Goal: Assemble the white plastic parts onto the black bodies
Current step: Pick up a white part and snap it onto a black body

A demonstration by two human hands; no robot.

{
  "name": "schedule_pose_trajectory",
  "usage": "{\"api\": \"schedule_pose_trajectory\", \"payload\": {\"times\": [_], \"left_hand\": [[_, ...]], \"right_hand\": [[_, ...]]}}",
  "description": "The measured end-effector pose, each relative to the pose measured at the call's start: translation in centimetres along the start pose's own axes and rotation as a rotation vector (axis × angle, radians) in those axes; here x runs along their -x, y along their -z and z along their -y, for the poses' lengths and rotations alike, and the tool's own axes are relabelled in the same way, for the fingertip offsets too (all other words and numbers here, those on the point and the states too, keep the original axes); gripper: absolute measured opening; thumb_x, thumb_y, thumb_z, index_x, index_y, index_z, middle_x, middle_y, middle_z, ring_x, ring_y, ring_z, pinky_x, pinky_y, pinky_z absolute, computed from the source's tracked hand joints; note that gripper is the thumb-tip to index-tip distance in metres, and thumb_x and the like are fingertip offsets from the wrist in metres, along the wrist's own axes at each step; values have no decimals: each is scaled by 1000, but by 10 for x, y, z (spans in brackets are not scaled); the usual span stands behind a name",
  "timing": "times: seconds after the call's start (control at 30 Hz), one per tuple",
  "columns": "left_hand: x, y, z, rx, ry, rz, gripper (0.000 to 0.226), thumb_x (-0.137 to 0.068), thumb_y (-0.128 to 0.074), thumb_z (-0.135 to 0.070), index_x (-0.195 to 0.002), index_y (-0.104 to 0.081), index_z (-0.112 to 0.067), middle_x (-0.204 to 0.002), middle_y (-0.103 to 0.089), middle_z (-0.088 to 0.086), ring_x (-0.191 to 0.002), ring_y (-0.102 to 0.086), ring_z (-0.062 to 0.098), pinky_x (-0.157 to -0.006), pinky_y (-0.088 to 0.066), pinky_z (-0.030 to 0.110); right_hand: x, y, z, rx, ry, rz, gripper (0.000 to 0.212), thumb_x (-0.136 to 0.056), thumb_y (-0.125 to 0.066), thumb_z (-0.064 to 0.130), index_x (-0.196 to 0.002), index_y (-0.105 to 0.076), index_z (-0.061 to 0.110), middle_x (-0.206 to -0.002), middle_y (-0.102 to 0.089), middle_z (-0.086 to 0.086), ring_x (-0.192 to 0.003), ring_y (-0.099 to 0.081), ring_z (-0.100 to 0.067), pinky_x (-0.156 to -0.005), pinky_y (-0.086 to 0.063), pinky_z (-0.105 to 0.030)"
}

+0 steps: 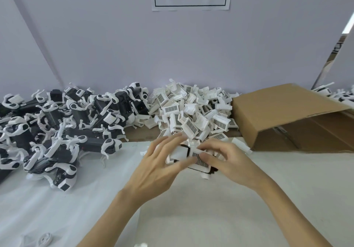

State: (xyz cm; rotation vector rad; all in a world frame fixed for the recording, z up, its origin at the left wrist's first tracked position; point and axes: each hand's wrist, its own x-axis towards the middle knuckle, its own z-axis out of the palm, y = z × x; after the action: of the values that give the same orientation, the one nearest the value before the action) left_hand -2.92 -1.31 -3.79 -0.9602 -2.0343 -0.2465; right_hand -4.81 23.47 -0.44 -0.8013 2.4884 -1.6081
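Nearest me, a small white wheel-like piece (44, 243) lies loose on the table (249, 208), well this side of the hands. The left hand (157, 170) cups a white plastic part (180, 153) with its fingers spread fairly wide; the right hand (229, 162) pinches a grilled white part with a black body (201, 163) under it, the two apparently being pressed together. Just behind the hands rises the heap of white parts (191, 110). Left of that heap sprawls a big pile of black bodies (63, 128), seemingly already fitted with white pieces. Right of the heap lies a tipped cardboard box (287, 112). Judging by the heap, plenty remains.
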Motion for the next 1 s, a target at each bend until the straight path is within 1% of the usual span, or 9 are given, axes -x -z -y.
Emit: {"api": "schedule_pose_trajectory", "payload": {"times": [0.07, 0.13, 0.23, 0.3, 0.37, 0.5, 0.7, 0.83, 1.0], "left_hand": [[1, 1, -4, 151, 226, 27, 59, -97, -78, -35, -145, -46, -25, -162, -35, 12, -151, -38, 32, -116, -42, 54], [0, 5, -9, 371, 509, 18, 65, -96, -69, -59, -147, -43, -29, -153, -44, -3, -148, -40, 20, -117, -41, 48], [-4, 5, -11, 531, 749, 53, 47, -95, -60, -65, -135, -49, -43, -128, -57, -26, -133, -46, 3, -114, -40, 39], [-5, 5, -12, 616, 753, 108, 41, -99, -62, -53, -136, -52, -40, -130, -60, -25, -131, -49, 4, -113, -41, 43], [-7, 6, -11, 700, 740, 122, 41, -101, -64, -44, -140, -52, -34, -131, -63, -17, -128, -57, 16, -110, -45, 43], [-12, 10, -11, 756, 679, 32, 40, -103, -66, -32, -141, -56, -27, -132, -65, -15, -128, -61, 15, -102, -43, 17], [-14, 8, -14, 754, 698, -24, 30, -102, -67, -28, -132, -65, -29, -125, -71, -14, -126, -65, 16, -101, -45, 18], [-16, 11, -14, 766, 745, -17, 26, -101, -71, -30, -127, -68, -32, -115, -74, -17, -112, -68, 9, -92, -45, 14], [-15, 11, -16, 751, 759, -2, 29, -96, -70, -36, -124, -72, -29, -118, -75, -16, -117, -69, 10, -95, -47, 16]], "right_hand": [[-3, -6, -2, 131, 40, -126, 32, -87, -71, 51, -112, -75, 31, -110, -72, 15, -111, -64, -2, -95, -47, -23], [-4, -18, -6, 277, 148, -247, 35, -85, -75, 50, -111, -76, 27, -108, -71, 17, -109, -63, -3, -95, -44, -21], [-6, -33, -12, 481, 344, -372, 43, -87, -76, 47, -114, -75, 14, -109, -69, 6, -109, -62, -17, -99, -46, -33], [-6, -40, -13, 559, 450, -456, 46, -92, -73, 49, -119, -73, 12, -109, -69, 3, -108, -61, -21, -98, -48, -36], [-4, -45, -12, 577, 517, -507, 50, -97, -66, 52, -128, -69, 12, -109, -66, 5, -106, -58, -18, -98, -47, -34], [-2, -46, -9, 535, 529, -511, 52, -98, -68, 48, -140, -55, 21, -116, -63, 7, -111, -54, -17, -102, -44, -32], [-4, -49, -6, 435, 500, -548, 45, -96, -70, 48, -134, -56, 27, -112, -57, 20, -115, -49, 2, -97, -45, -26], [-3, -39, -4, 375, 381, -444, 58, -92, -69, 62, -139, -49, 35, -111, -60, 24, -119, -50, 0, -99, -36, -12], [-1, -32, -11, 412, 274, -268, 65, -93, -59, 66, -151, -35, 48, -112, -63, 22, -123, -49, -3, -99, -31, -5]]}}
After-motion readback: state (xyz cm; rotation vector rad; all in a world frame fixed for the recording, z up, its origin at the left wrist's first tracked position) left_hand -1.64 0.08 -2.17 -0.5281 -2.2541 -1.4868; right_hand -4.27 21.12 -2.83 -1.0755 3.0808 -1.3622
